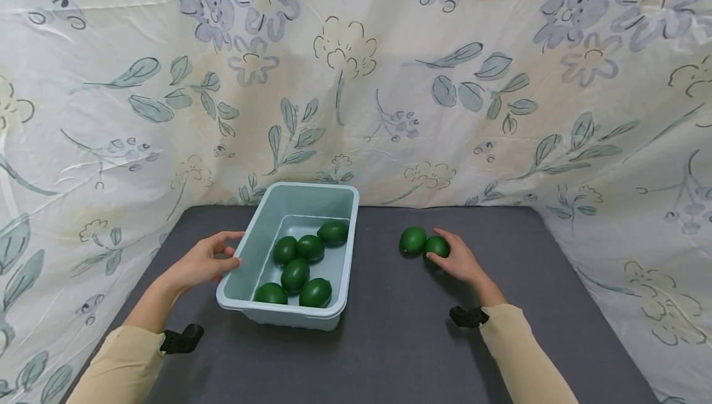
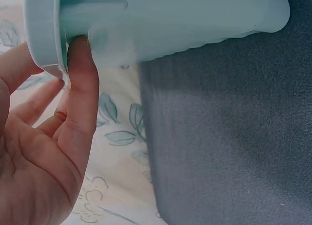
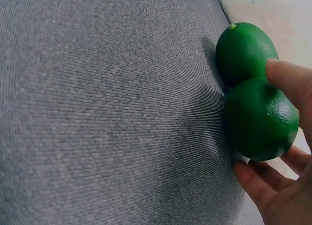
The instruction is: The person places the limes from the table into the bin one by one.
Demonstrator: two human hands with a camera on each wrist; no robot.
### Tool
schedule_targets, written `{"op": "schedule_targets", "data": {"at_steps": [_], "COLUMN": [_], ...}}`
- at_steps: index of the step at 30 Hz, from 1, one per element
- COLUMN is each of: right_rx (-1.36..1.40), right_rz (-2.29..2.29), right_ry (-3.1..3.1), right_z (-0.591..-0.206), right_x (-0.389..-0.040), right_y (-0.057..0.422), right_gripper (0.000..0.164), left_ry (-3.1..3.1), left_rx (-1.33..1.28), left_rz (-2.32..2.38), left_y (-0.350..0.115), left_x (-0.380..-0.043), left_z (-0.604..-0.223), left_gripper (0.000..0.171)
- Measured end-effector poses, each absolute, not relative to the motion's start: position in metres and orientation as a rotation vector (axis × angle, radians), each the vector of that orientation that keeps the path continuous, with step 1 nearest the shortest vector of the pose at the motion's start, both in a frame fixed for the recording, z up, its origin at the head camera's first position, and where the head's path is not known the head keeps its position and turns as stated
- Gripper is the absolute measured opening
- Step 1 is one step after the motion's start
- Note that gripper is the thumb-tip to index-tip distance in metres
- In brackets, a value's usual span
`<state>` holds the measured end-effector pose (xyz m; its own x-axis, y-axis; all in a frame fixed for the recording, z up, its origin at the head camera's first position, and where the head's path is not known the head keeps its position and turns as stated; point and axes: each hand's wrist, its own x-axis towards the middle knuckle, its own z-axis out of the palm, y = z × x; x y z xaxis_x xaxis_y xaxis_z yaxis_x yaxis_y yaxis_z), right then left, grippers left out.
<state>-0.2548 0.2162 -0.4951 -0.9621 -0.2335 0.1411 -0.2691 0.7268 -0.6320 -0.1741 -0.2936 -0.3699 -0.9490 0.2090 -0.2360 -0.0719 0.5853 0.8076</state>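
A pale blue-green plastic bin [image 1: 227, 290] stands left of centre, with several green limes [image 1: 295, 275] on its floor. My left hand [image 1: 203, 260] grips the bin's left rim; in the left wrist view one finger [image 2: 83, 83] hooks under the lip and another digit lies across its outer side. To the right of the bin, my right hand [image 1: 460, 260] has thumb and fingers around a lime [image 3: 261, 120] on the dark table. A second lime [image 1: 413, 240] sits against it on the left, with its pale stem end showing in the right wrist view.
The dark grey table [image 1: 400, 342] runs back to a floral cloth [image 1: 389, 83] that hangs behind it and along both sides. Each wrist carries a black strap with a small camera [image 1: 183, 338]. The bin's right wall [image 1: 349, 249] rises between its limes and the two outside.
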Motion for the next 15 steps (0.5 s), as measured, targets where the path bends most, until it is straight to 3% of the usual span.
{"op": "schedule_targets", "data": {"at_steps": [15], "right_rx": [0.334], "right_rz": [1.098], "right_ry": [-2.868], "right_z": [-0.5], "right_x": [-0.2556], "right_y": [0.2169], "right_gripper": [0.062], "left_ry": [2.493], "left_rx": [0.11], "left_rz": [1.312], "left_y": [-0.2943], "left_x": [-0.1735], "left_z": [-0.3691], "left_gripper": [0.065]}}
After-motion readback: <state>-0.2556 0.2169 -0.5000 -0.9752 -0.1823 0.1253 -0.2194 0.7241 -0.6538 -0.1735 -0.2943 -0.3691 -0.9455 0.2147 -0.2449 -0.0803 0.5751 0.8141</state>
